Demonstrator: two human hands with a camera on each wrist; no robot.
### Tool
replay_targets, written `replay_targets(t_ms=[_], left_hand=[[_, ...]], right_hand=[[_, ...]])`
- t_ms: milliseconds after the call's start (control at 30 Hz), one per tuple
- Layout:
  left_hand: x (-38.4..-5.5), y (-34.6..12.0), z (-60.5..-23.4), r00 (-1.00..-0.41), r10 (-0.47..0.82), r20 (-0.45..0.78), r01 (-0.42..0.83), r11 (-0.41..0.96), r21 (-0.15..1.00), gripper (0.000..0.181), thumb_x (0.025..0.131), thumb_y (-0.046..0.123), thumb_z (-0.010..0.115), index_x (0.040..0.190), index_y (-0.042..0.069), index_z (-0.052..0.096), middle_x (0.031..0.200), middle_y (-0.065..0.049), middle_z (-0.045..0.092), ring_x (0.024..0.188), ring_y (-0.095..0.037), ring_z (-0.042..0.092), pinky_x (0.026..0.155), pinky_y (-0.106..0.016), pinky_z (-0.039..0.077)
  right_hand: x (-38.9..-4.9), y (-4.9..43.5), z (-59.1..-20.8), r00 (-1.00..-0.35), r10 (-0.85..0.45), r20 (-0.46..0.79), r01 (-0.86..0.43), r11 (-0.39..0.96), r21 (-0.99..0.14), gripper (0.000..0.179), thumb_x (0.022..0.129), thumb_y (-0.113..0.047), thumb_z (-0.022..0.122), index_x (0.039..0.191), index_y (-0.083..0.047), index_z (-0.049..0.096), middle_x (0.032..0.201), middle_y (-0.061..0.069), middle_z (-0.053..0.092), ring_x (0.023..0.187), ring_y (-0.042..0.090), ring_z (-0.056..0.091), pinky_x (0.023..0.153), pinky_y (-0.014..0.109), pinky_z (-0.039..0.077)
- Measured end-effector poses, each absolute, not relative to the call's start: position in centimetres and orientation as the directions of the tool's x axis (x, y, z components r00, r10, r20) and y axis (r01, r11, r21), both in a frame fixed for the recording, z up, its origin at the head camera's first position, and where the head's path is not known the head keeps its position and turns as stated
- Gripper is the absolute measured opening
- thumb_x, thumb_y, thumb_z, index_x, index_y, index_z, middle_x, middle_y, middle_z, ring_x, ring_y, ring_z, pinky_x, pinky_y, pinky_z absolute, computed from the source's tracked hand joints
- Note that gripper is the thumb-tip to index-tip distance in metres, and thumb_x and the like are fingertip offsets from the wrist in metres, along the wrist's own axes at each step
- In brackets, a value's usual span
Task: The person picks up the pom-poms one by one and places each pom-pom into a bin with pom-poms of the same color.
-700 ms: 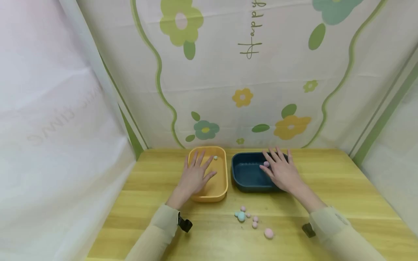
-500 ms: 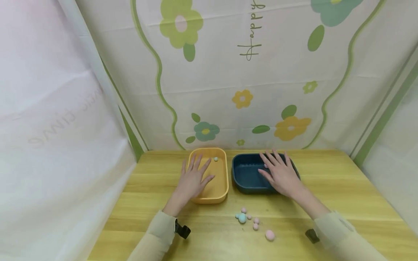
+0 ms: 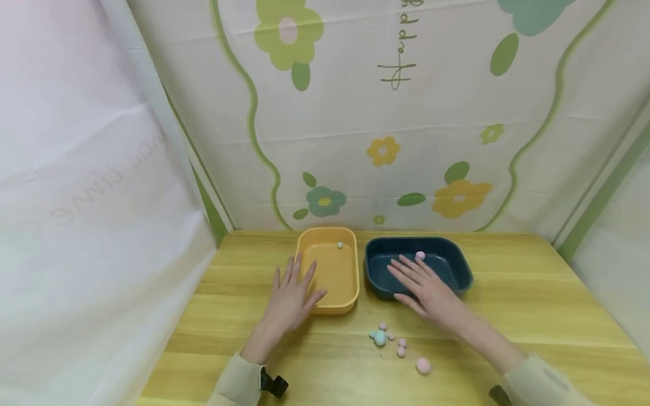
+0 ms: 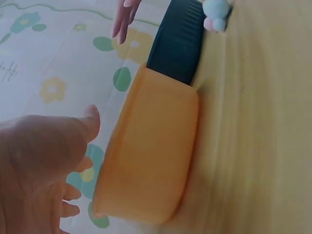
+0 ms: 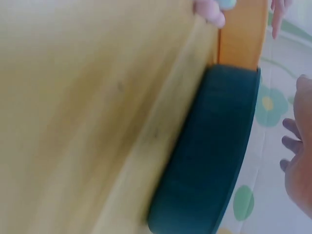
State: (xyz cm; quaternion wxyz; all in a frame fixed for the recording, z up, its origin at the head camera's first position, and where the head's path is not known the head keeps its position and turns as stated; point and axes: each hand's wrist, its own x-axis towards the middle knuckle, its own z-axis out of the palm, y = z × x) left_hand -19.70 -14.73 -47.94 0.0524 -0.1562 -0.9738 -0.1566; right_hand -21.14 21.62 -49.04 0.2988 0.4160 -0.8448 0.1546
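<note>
My left hand (image 3: pixel 286 304) is spread over the left front side of a yellow tray (image 3: pixel 335 282), holding nothing. In that tray, near its back, lies one small pale blue-green ball (image 3: pixel 340 245). My right hand (image 3: pixel 431 296) hovers above the front of a dark blue tray (image 3: pixel 459 268), its fingers straight and holding nothing. A pink ball (image 3: pixel 420 255) is inside the blue tray, just beyond the fingertips. On the table in front of the trays sit several small pink balls (image 3: pixel 402 343), a light blue ball (image 3: pixel 380 338) and a larger pink ball (image 3: pixel 424 366).
The two trays stand side by side at the back of the wooden table (image 3: pixel 533 304). A white flowered cloth (image 3: pixel 431 113) hangs behind the table, and another white cloth (image 3: pixel 91 254) hangs at the left.
Both hands have drawn back toward the front, off the middle of the trays. The right hand has also moved left, uncovering the pink ball in the blue tray.
</note>
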Motion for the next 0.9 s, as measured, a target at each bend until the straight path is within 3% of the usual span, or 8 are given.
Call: replay_targets(t_ms=[100,300,533,767,900], left_hand=[[-19.3,-15.0,-48.7,-0.949,0.284,0.136,0.312,0.899,0.306,0.077,0.113,0.057,0.053,0.174,0.014,0.034,0.184,-0.026,0.01,0.172,-0.049,0.011,0.136,-0.075,0.012],[-18.8,-15.5,-50.1,-0.95,0.288,0.123,0.313,0.901,0.301,0.083,0.112,0.061,0.051,0.175,0.012,0.029,0.184,-0.025,0.009,0.172,-0.047,0.008,0.138,-0.071,0.013],[-18.8,-15.8,-51.1,-0.942,0.31,0.125,0.334,0.893,0.301,0.089,0.112,0.06,0.051,0.174,0.003,0.023,0.183,-0.027,0.008,0.172,-0.046,0.009,0.14,-0.065,0.015],[-18.9,-15.8,-51.4,-0.939,0.313,0.14,0.342,0.89,0.303,0.092,0.112,0.06,0.052,0.174,-0.001,0.021,0.183,-0.027,0.007,0.173,-0.045,0.008,0.141,-0.062,0.015],[-19.0,-15.7,-51.4,-0.936,0.32,0.148,0.35,0.889,0.295,0.092,0.112,0.06,0.052,0.174,-0.001,0.021,0.183,-0.028,0.009,0.172,-0.047,0.01,0.14,-0.062,0.016]], right_hand=[[-20.5,21.0,-49.6,-0.398,-0.636,0.661,-0.843,0.537,0.009,0.057,0.118,-0.042,0.048,0.149,0.003,0.065,0.154,0.02,0.066,0.165,0.022,0.041,0.142,0.03,0.017],[-18.4,20.1,-50.5,-0.438,-0.678,0.591,-0.862,0.503,-0.061,0.054,0.112,-0.037,0.065,0.154,-0.003,0.062,0.156,0.015,0.066,0.149,0.033,0.06,0.142,0.026,0.014],[-17.5,19.4,-51.8,-0.391,-0.701,0.597,-0.892,0.448,-0.059,0.056,0.108,-0.034,0.072,0.156,-0.006,0.061,0.155,0.012,0.068,0.142,0.034,0.065,0.141,0.025,0.018],[-17.3,19.0,-52.7,-0.373,-0.72,0.585,-0.904,0.424,-0.054,0.061,0.092,-0.028,0.088,0.144,-0.002,0.07,0.144,0.016,0.075,0.136,0.037,0.068,0.141,0.025,0.016],[-17.2,19.0,-53.1,-0.37,-0.71,0.599,-0.907,0.416,-0.068,0.055,0.094,-0.03,0.086,0.141,-0.005,0.074,0.141,0.015,0.076,0.132,0.037,0.069,0.14,0.024,0.02]])
